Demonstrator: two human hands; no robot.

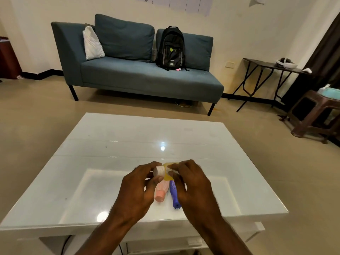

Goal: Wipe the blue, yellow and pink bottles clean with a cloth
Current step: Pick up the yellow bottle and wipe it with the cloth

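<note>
A small yellow bottle (167, 177) with a white cap is held a little above the white table (117, 144), near its front edge. My left hand (139, 188) grips its capped end. My right hand (191, 181) pinches a small white cloth (172, 170) against the yellow body; most of the cloth is hidden by my fingers. Under my hands a pink bottle (161, 192) and a blue bottle (174, 196) lie side by side on the table, caps pointing toward me, the pink one on the left.
A blue sofa (139, 74) with a black backpack (172, 48) stands across the floor beyond the table. A dark folding table (270, 66) and a brown stool (316, 115) are at the right.
</note>
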